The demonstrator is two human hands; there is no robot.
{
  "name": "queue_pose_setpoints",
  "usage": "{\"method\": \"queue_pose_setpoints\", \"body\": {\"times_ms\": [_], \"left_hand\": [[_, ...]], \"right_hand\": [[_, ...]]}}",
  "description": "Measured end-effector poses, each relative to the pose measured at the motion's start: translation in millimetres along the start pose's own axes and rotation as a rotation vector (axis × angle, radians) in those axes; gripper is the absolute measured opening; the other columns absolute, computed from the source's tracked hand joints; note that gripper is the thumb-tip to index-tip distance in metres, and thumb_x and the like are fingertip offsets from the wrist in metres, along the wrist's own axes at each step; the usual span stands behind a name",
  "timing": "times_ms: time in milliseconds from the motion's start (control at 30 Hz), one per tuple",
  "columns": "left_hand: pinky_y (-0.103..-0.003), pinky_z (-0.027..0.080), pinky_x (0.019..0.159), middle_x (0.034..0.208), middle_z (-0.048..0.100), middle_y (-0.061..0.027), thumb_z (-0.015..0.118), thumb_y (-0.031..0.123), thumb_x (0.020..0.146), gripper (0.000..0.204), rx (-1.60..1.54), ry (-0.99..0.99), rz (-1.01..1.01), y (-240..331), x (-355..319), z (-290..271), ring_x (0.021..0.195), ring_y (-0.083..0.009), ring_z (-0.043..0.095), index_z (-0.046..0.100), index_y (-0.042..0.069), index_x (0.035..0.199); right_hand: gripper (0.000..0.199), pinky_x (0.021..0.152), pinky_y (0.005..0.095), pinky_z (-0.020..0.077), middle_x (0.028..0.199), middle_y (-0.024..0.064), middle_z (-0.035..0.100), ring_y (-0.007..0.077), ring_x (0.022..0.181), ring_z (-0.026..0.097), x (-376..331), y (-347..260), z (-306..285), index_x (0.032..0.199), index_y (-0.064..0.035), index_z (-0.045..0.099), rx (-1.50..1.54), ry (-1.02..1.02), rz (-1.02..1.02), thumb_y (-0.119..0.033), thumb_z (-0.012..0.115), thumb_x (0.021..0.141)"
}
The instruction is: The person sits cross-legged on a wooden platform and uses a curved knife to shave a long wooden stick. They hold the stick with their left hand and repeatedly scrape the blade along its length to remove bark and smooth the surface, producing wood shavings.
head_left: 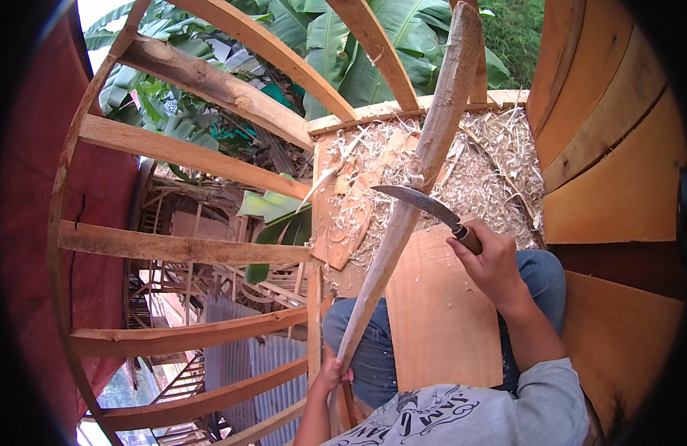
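Note:
A long, pale wooden pole (388, 256), stripped of bark along much of its length, slants from my lower left up to the far right. My left hand (334, 372) is closed round its near, thinner end. In my right hand (489, 262) is a knife (425, 201) with a curved dark blade and a wooden handle. The blade lies across the pole at mid-length, with a small curl of wood beside it. A flat wooden board (447, 312) rests over my lap, between my jeans-clad legs and under the pole.
Curly wood shavings (499, 171) cover the floor ahead, with loose wood pieces (351, 223) among them. Wooden railing bars (187, 241) stand at the left; plants and a corrugated metal sheet (239, 364) show beyond. A plank wall (611, 163) rises close on the right.

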State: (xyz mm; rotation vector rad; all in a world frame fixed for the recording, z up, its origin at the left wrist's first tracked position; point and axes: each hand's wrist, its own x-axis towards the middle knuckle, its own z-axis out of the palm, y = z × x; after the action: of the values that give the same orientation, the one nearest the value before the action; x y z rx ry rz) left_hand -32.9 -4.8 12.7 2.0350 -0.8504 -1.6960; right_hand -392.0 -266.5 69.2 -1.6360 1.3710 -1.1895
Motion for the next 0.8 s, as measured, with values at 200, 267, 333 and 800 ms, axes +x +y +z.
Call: {"method": "queue_pose_setpoints", "body": {"times_ms": [200,267,333,800], "left_hand": [[-0.025,0.031,0.039,0.05,0.051,-0.0086,0.038,0.091,0.062,0.098,-0.006,-0.006,0.008,-1,1,0,0.042,-0.0133,0.045,0.058,-0.005,0.072],[-0.025,0.031,0.038,0.049,0.05,-0.0083,0.037,0.091,0.062,0.097,-0.013,0.01,0.024,-1,0,2,0.042,-0.0134,0.045,0.058,-0.004,0.067],[-0.025,0.032,0.038,0.048,0.05,-0.0081,0.036,0.09,0.063,0.096,-0.003,-0.016,0.028,1,0,0,0.041,-0.0135,0.045,0.058,-0.003,0.064],[-0.025,0.036,0.04,0.053,0.054,-0.0109,0.038,0.09,0.062,0.097,0.029,0.018,-0.001,4,1,1,0.043,-0.0144,0.048,0.058,-0.005,0.074]], "right_hand": [[0.023,0.047,0.0323,0.0408,0.054,0.0105,0.053,0.023,0.046,0.054,1,-3,-10,0.08,-0.0026,0.058,0.096,-0.385,0.065,-0.023,0.069,0.08],[0.023,0.047,0.0325,0.0409,0.054,0.0109,0.053,0.0232,0.046,0.055,-3,-3,-9,0.08,-0.0026,0.058,0.126,-0.572,0.043,-0.024,0.069,0.08],[0.024,0.047,0.0327,0.0406,0.054,0.0116,0.053,0.0234,0.046,0.054,-5,-3,-3,0.08,-0.0023,0.059,0.117,-0.693,0.005,-0.024,0.069,0.08],[0.023,0.049,0.028,0.0354,0.057,0.0011,0.048,0.0081,0.053,0.043,-2,1,-1,0.085,-0.0002,0.059,0.433,-0.28,0.308,-0.023,0.064,0.086]]}}
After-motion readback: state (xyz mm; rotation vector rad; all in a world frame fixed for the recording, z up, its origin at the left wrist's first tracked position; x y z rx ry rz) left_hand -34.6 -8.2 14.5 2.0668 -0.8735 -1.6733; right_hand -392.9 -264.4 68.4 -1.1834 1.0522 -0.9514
